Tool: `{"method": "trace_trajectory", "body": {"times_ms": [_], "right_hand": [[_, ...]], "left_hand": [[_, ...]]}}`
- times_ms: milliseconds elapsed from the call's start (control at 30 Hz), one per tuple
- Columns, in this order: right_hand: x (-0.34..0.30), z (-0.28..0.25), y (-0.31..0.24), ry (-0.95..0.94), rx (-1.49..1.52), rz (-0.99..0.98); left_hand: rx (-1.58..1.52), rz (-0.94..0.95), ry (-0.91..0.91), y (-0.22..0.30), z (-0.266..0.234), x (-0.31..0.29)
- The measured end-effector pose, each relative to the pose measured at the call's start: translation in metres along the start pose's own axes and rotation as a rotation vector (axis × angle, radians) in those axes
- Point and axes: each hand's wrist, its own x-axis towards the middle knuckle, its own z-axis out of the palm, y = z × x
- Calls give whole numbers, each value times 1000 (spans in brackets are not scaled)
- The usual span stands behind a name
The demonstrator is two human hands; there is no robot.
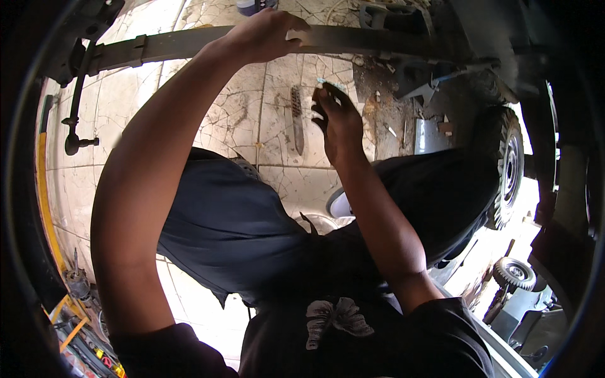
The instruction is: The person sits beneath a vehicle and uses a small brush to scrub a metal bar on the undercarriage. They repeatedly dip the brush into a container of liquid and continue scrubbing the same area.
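Note:
A long dark metal bar, banded near its left end, runs across in front of me. My left hand is over this bar, thumb and forefinger apart; I cannot tell how firmly it touches. My right hand is just short of the bar, its fingers curled and darkly smudged. A small pale bluish bit shows at its fingertips, too small to name. Beneath, on the cracked tile floor, lies a wire brush with a long narrow handle, to the left of my right hand.
A rod with a ball-joint end hangs at the left. Dark metal parts and a grey metal piece lie at the right. Treaded wheels stand farther right. A blue-and-white container is beyond the bar. Tools fill the lower left.

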Motion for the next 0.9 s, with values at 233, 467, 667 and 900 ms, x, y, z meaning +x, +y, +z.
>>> {"method": "trace_trajectory", "body": {"times_ms": [233, 467, 667, 900], "right_hand": [[-17, 34, -79, -95, 349, -81], [-57, 19, -115, -297, -42, -86], [-60, -11, -140, -436, -320, -145], [-35, -10, -211, -721, -1129, -448]], "left_hand": [[-257, -186, -98, 107, -38, -19], [-848, -446, 209, 189, -48, -94], [-881, -344, 187, 184, -31, -95], [-1143, -504, 30, 181, -11, -87]]}}
